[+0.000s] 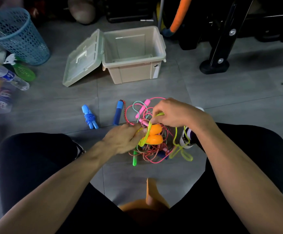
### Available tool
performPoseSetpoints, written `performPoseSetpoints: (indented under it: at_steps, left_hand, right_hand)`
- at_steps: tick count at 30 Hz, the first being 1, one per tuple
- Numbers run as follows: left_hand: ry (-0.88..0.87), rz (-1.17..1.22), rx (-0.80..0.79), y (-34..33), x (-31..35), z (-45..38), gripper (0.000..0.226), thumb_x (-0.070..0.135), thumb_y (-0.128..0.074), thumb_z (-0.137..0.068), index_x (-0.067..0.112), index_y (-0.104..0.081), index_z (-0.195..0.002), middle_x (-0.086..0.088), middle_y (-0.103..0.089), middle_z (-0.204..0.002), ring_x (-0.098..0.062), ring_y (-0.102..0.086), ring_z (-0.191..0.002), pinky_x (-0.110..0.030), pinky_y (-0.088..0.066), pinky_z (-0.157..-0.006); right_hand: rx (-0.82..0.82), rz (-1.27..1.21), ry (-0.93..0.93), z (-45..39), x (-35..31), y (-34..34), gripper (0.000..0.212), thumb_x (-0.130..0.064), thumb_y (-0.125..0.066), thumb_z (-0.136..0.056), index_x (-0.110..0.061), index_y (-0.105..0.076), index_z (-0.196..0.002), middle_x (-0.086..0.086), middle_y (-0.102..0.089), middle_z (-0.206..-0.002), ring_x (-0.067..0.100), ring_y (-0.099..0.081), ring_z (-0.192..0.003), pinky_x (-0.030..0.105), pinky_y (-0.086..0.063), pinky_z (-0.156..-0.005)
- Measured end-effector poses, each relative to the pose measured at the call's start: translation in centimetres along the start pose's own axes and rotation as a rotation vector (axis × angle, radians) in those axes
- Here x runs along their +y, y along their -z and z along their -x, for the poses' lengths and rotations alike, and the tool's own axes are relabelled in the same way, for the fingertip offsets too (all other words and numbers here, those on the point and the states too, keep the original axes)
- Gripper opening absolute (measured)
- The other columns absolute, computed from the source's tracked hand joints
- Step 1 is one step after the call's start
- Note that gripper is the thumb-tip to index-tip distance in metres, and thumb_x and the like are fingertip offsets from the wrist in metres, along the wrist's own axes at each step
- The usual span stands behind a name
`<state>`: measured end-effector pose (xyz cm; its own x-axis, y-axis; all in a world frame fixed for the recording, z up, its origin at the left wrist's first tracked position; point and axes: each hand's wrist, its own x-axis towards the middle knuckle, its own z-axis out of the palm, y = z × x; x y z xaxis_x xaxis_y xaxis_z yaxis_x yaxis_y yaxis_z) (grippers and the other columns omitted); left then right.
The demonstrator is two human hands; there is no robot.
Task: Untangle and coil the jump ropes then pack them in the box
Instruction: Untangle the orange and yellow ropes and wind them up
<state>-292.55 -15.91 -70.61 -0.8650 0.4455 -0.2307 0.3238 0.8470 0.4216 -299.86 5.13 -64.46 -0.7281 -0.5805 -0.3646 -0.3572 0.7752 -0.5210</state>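
A tangle of jump ropes [151, 149] lies on the floor between my knees, with pink, teal and red cords mixed together. My left hand [123, 140] grips two orange handles [154, 135] held side by side. My right hand [176, 112] pinches the yellow-green cord [181, 152] and holds a loop of it over those handles. A coiled blue rope [89, 117] lies apart on the left. A blue handle [117, 112] sits at the tangle's left edge. The beige box [156, 71] stands open farther ahead, nothing visible inside, its lid [83, 58] hinged back to the left.
A blue mesh basket [17, 34] stands at the far left, with a water bottle [9, 76] and a green object [23, 71] beside it. A black stand's foot [214, 65] is right of the box. My white shoe [186, 137] is beside the tangle.
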Motion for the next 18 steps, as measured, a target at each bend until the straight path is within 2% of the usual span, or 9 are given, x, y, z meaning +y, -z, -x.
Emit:
performPoseSetpoints:
  at_steps: [2,4,6,8,10,12,13,16,18]
  left_hand:
    - [-0.068,0.000,0.015,0.2,0.1,0.0,0.042,0.075,-0.010,-0.086,0.038,-0.028,-0.088,0.008,-0.047,-0.068,-0.019,-0.048,-0.062,-0.034,-0.048,-0.059]
    - [-0.104,-0.075,0.073,0.2,0.1,0.1,0.043,0.076,-0.027,-0.083,0.035,-0.033,-0.095,0.006,-0.050,-0.070,-0.018,-0.043,-0.061,-0.030,-0.040,-0.056]
    - [-0.191,-0.179,0.169,0.0,0.3,0.1,0.046,0.075,-0.043,-0.075,0.034,-0.035,-0.094,0.004,-0.057,-0.069,-0.020,-0.049,-0.058,-0.025,-0.033,-0.055]
    - [-0.262,-0.218,0.216,0.1,0.5,0.3,0.046,0.073,-0.049,-0.073,0.032,-0.040,-0.092,0.008,-0.053,-0.062,-0.020,-0.054,-0.056,-0.023,-0.031,-0.053]
    - [-0.203,-0.133,0.214,0.5,0.2,0.5,0.048,0.074,-0.048,-0.073,0.030,-0.047,-0.093,0.009,-0.051,-0.061,-0.021,-0.058,-0.060,-0.025,-0.038,-0.051]
    - [-0.086,0.042,0.213,1.0,-0.2,0.8,0.050,0.074,-0.050,-0.072,0.028,-0.055,-0.091,0.006,-0.059,-0.064,-0.019,-0.061,-0.063,-0.029,-0.046,-0.054]
    - [-0.027,0.186,0.219,1.2,-0.2,0.9,0.049,0.072,-0.054,-0.073,0.025,-0.057,-0.087,0.005,-0.059,-0.062,-0.016,-0.060,-0.059,-0.028,-0.047,-0.053]
    - [0.153,0.827,0.226,1.5,0.3,0.9,0.050,0.065,-0.062,-0.075,0.015,-0.061,-0.081,-0.009,-0.058,-0.064,-0.013,-0.052,-0.051,-0.024,-0.040,-0.046]
    - [0.308,1.137,0.243,1.5,0.6,0.8,0.048,0.066,-0.061,-0.076,0.019,-0.065,-0.079,-0.014,-0.053,-0.062,-0.016,-0.046,-0.048,-0.022,-0.033,-0.040]
  right_hand:
    - [0.033,-0.036,-0.001,-0.3,0.2,-0.1,0.015,-0.043,-0.068,-0.087,-0.029,-0.072,-0.083,-0.027,-0.060,-0.069,0.002,-0.058,-0.073,0.023,-0.043,-0.062]
    - [0.047,-0.057,0.005,-0.7,0.4,-0.3,0.013,-0.046,-0.070,-0.084,-0.033,-0.073,-0.083,-0.022,-0.061,-0.073,0.001,-0.058,-0.074,0.028,-0.044,-0.063]
    - [0.036,-0.081,0.013,-0.8,0.7,-0.4,0.013,-0.047,-0.073,-0.081,-0.035,-0.072,-0.078,-0.023,-0.063,-0.070,-0.003,-0.058,-0.072,0.024,-0.040,-0.059]
    - [0.004,-0.150,0.022,-0.8,1.1,-0.5,0.012,-0.044,-0.075,-0.081,-0.034,-0.072,-0.075,-0.033,-0.063,-0.069,-0.012,-0.058,-0.070,0.011,-0.037,-0.056]
    - [-0.021,-0.260,0.030,-0.7,1.9,-1.0,0.023,-0.044,-0.076,-0.080,-0.021,-0.075,-0.077,-0.022,-0.067,-0.069,-0.011,-0.055,-0.062,0.007,-0.037,-0.056]
    - [-0.018,-0.372,-0.005,-0.5,2.8,-1.6,0.037,-0.054,-0.071,-0.076,-0.017,-0.076,-0.079,0.003,-0.068,-0.069,0.001,-0.052,-0.060,0.018,-0.038,-0.057]
    - [-0.006,-0.417,-0.026,-0.4,3.3,-1.8,0.040,-0.058,-0.067,-0.074,-0.019,-0.076,-0.078,0.008,-0.064,-0.066,0.005,-0.050,-0.060,0.022,-0.037,-0.057]
    - [0.033,-0.501,-0.075,-0.2,3.9,-2.8,0.047,-0.053,-0.064,-0.082,-0.008,-0.072,-0.077,0.004,-0.051,-0.060,0.009,-0.044,-0.056,0.024,-0.033,-0.053]
    - [0.031,-0.499,-0.078,-0.2,3.3,-3.5,0.038,-0.040,-0.065,-0.090,-0.004,-0.073,-0.080,0.003,-0.050,-0.059,0.006,-0.044,-0.052,0.019,-0.034,-0.051]
